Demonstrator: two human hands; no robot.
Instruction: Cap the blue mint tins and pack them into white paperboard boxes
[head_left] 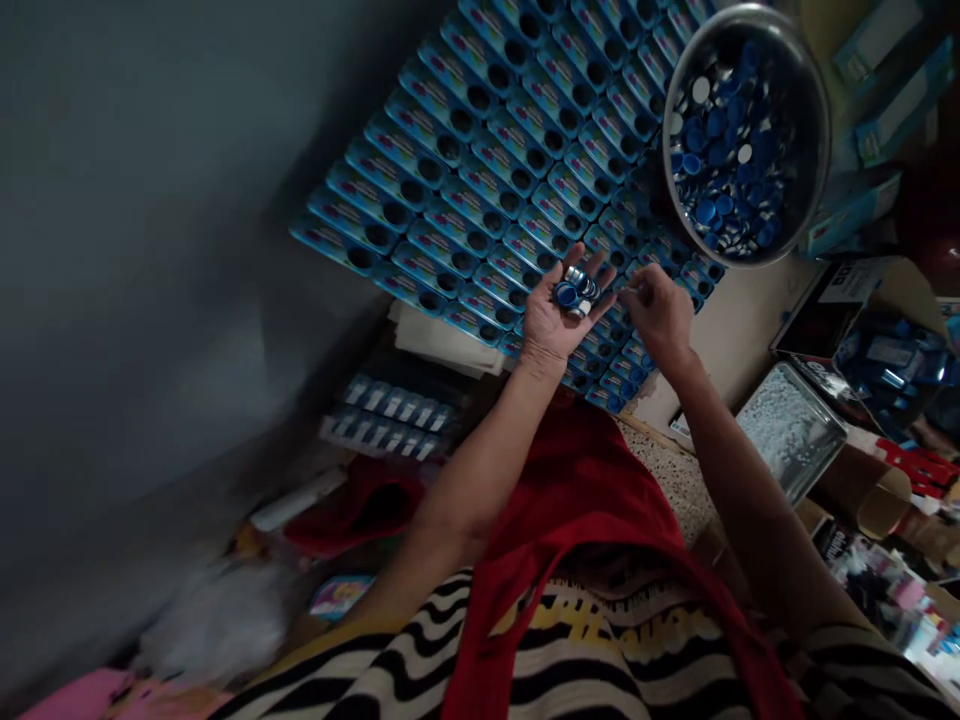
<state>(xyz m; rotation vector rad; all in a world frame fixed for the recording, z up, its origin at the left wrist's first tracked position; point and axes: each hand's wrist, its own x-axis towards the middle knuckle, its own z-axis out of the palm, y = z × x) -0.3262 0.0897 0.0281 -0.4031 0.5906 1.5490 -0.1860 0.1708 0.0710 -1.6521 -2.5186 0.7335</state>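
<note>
Blue and silver round caps [568, 294] loose in the left hand [553, 322]

At twelve o'clock, packs [495, 160] are teal-blue with dark spots; at two, blue and white caps [716, 125] show in a silver bowl [814, 135]; at five, a red apron [585, 465] crosses a black-and-cream striped shirt [570, 690].

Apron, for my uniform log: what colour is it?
The apron is red; head view shows it.
</note>
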